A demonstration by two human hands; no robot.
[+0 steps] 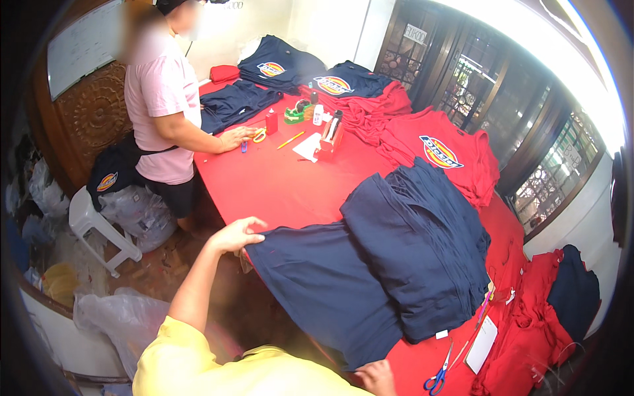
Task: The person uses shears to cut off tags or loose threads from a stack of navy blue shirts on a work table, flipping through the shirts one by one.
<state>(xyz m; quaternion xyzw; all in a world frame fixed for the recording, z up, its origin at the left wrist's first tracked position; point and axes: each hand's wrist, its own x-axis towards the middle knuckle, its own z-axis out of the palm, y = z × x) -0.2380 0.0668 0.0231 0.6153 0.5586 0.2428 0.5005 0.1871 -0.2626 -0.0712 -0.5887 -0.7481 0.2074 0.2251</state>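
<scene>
Pinching the far corner of a flat navy blue cotton T-shirt [323, 290], the left hand [236, 235] is closing thumb and fingers on the fabric edge, while the right hand [376, 377] is gripping the near hem of the same garment, fingers curled on the cloth. This spread shirt is lying at the near end of the long red-covered table [277, 178], touching a tall stack of folded navy shirts [422, 244] just to its right. Blue-handled scissors [437, 377] are lying at the table's near edge beside a white paper slip [482, 343]. Red printed shirts [439, 155] are resting further along the table, where another person's hand [234, 137] is touching the red surface near yellow scissors [259, 135]
</scene>
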